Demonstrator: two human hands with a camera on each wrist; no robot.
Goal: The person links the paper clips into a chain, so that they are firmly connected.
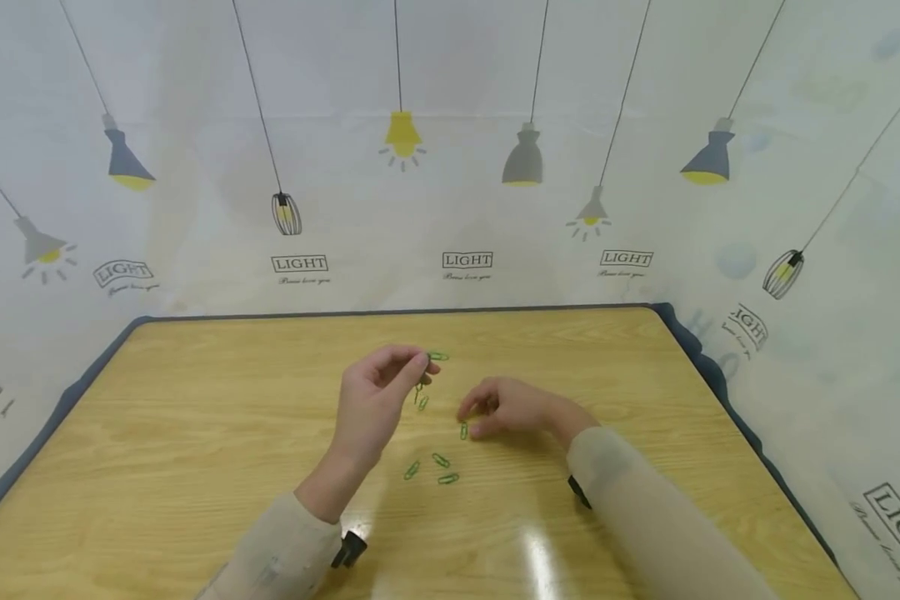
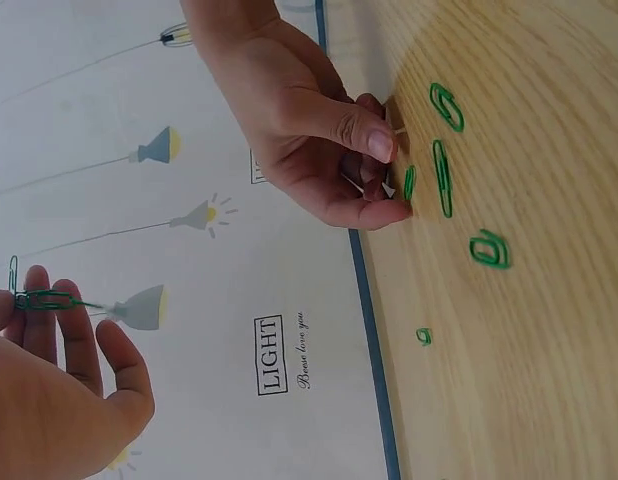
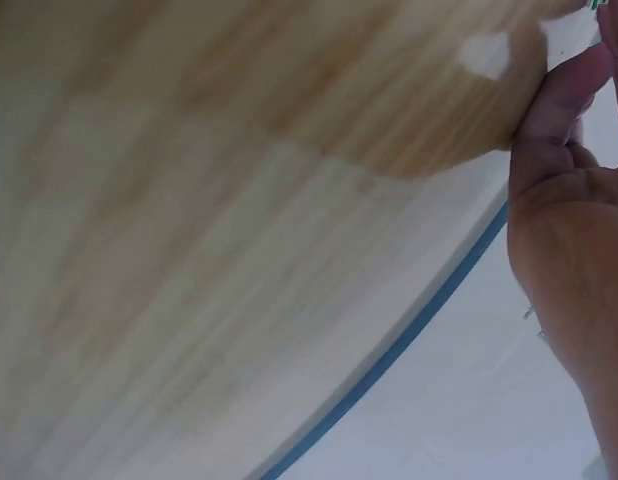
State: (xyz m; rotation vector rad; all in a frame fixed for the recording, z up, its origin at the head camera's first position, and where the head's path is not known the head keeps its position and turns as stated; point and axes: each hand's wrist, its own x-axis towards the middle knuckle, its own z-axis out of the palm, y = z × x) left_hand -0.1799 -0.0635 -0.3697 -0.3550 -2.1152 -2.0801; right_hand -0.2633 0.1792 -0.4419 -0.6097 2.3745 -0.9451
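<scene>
My left hand (image 1: 371,400) is raised over the table, pinching a short chain of green paper clips (image 2: 49,299) between thumb and fingers. One of its clips (image 1: 438,357) sticks out past the fingertips, while another hangs below them. To the right, my right hand (image 1: 513,407) is low at the tabletop, thumb and forefinger apart on either side of a single green paper clip (image 1: 463,431). In the left wrist view the same clip (image 2: 409,183) shows right at those fingertips. The right wrist view mostly catches the thumb side of the hand (image 3: 569,210).
Several loose green paper clips lie on the wooden table (image 1: 195,433): one clip (image 1: 423,402) under my left hand and a group with this clip (image 1: 441,460) nearer me. A wall covering with printed lamps (image 1: 465,167) encloses the table's back and sides.
</scene>
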